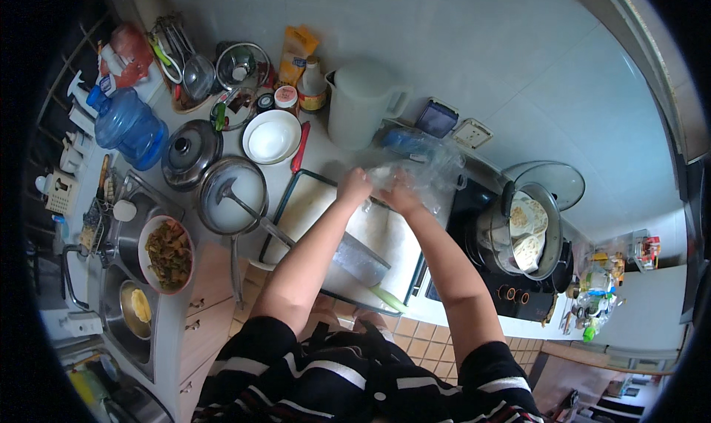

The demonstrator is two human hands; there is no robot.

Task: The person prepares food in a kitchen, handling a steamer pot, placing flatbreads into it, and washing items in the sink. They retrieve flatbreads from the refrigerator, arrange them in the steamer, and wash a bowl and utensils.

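Both of my hands reach to the far edge of a white cutting board (pixel 311 201) with a dark green rim. My left hand (pixel 354 186) and my right hand (pixel 401 192) each grip part of a clear plastic bag (pixel 439 159), which spreads behind and to the right of them. What lies inside the bag near my fingers is hard to make out. Under my left forearm a cleaver blade (pixel 361 259) lies flat on the board. A green onion stalk (pixel 389 299) rests beside the blade, close to the near edge.
A pot with flatbreads (pixel 522 217) stands on the black cooktop (pixel 500 301) at right. Left of the board are a saucepan of whitish liquid (pixel 244 192), a white bowl (pixel 272 137) and a red-handled tool (pixel 301 147). A bowl of cooked food (pixel 166 253) sits by the sink (pixel 114 312). A pitcher (pixel 358 106) stands behind.
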